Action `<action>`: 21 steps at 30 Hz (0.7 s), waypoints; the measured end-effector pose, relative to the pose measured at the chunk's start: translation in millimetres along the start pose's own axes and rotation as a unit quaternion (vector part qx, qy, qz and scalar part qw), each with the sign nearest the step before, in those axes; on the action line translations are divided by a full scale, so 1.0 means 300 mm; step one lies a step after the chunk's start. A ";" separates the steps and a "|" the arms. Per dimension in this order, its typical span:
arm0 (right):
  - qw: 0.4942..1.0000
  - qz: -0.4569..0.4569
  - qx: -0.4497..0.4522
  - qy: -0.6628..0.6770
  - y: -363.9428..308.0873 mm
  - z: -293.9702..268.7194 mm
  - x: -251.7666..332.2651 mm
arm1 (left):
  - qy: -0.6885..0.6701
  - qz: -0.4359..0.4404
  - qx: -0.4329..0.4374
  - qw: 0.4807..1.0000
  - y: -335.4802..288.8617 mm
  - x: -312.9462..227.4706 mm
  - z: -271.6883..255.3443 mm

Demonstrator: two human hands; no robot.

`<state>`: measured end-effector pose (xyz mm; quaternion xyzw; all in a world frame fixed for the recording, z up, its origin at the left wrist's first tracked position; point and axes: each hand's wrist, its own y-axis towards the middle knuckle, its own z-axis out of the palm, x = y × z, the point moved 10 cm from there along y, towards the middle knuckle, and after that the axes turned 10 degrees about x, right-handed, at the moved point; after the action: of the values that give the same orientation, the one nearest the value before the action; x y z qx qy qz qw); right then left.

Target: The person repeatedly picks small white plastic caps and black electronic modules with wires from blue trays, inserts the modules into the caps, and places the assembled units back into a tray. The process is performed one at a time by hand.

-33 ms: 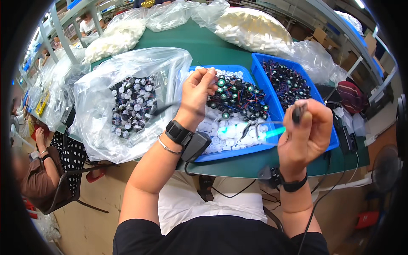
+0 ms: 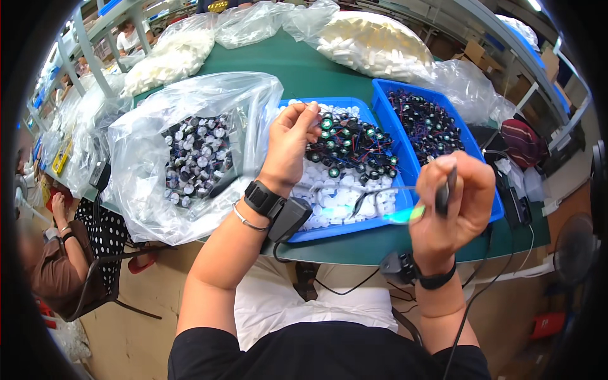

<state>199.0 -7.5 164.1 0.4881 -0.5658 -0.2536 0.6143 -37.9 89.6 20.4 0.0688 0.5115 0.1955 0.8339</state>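
My left hand (image 2: 290, 142) is pinched above the far part of a blue tray (image 2: 326, 233). Whatever is between its fingertips is too small to make out. In that tray, black round parts with red and blue wires (image 2: 354, 149) lie over white plastic caps (image 2: 320, 202). Closer to me and to the right, my right hand (image 2: 453, 209) is closed around a small black object (image 2: 443, 193), blurred and partly hidden by the fingers. A cyan-green glow (image 2: 400, 216) shows beside those fingers. A blurred see-through outline with dark edges crosses between my hands; its kind is unclear.
Left of the tray lies an open clear plastic bag (image 2: 142, 142) of small black-and-white parts. A second blue tray (image 2: 415, 136) holds more wired parts. Bags of white pieces (image 2: 373, 47) line the far table. A seated person (image 2: 69, 253) is at the left.
The right hand has tilted and dropped slightly, and the glow beside it has shifted lower. My left hand keeps its pinch in nearly the same place.
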 end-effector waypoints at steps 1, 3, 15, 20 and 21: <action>0.999 0.003 0.017 0.050 -0.002 0.027 0.026 | 0.005 0.000 -0.003 1.000 -0.008 -0.003 -0.006; 0.994 0.032 0.018 0.103 0.000 0.033 0.057 | 0.000 -0.013 0.013 1.000 0.005 0.013 0.003; 0.958 -0.028 -0.002 0.286 0.039 -0.020 0.233 | -0.003 -0.015 0.032 0.999 0.002 0.005 0.022; 0.950 -0.108 -0.031 0.292 0.063 -0.046 0.298 | 0.007 -0.018 0.023 1.000 -0.004 0.005 0.015; 0.947 -0.114 -0.032 0.299 0.070 -0.051 0.299 | 0.011 -0.020 0.018 1.000 -0.004 0.006 0.007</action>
<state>229.0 -71.9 224.6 0.5828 -0.2882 -0.1829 0.7375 -35.0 89.3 19.6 0.0712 0.5254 0.1703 0.8306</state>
